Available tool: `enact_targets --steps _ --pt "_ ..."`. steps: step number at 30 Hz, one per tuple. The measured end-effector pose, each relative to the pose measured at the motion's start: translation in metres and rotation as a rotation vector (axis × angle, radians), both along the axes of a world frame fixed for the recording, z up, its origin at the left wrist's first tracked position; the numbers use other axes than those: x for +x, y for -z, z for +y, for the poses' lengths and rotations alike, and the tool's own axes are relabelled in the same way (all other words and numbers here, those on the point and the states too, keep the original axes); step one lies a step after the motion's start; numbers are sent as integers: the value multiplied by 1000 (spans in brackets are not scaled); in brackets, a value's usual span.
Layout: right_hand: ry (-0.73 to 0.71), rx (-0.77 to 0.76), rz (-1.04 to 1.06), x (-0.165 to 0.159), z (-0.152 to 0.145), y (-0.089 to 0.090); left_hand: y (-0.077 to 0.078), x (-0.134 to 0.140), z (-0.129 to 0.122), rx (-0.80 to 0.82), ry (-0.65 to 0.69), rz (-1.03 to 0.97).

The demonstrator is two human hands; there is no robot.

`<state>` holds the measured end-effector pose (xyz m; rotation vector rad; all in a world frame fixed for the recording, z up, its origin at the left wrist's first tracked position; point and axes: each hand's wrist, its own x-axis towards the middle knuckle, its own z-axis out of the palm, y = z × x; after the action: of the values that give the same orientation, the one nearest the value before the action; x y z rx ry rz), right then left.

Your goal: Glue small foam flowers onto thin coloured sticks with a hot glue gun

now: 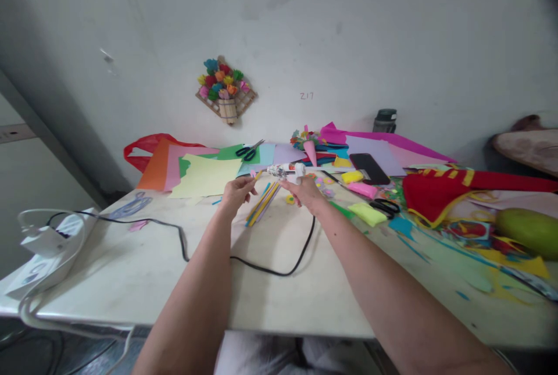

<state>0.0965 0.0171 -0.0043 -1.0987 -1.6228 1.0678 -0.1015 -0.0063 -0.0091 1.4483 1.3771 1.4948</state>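
Observation:
My right hand (304, 193) is wrapped round a white hot glue gun (300, 171), whose black cord (279, 274) hangs below and loops across the table. The gun's nozzle end points left, towards my left hand (238, 193). Between the left fingertips is a thin yellow paper strip (258, 175), with a small pink bit near its end. Below and between both hands lies a bundle of rolled paper sticks (263, 205) in yellow, blue and purple. A small yellow paper flower (290, 199) rests beside the right hand.
Coloured paper sheets (207, 174) and black scissors (249, 151) lie at the back. To the right are a phone (369, 168), clay packets (367, 213), another pair of scissors (384, 207) and red cloth (429, 197). A power strip (54, 253) sits at left.

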Motion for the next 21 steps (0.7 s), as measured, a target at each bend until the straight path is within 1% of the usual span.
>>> enact_targets --steps 8,14,21 --pt "-27 7 -4 0 -2 -1 2 0 1 -6 -7 18" --pt "-56 5 -38 -1 -4 -3 0 0 1 -12 -20 14" --pt "-20 19 -70 -1 -5 -4 -2 0 -2 0 -23 -9"
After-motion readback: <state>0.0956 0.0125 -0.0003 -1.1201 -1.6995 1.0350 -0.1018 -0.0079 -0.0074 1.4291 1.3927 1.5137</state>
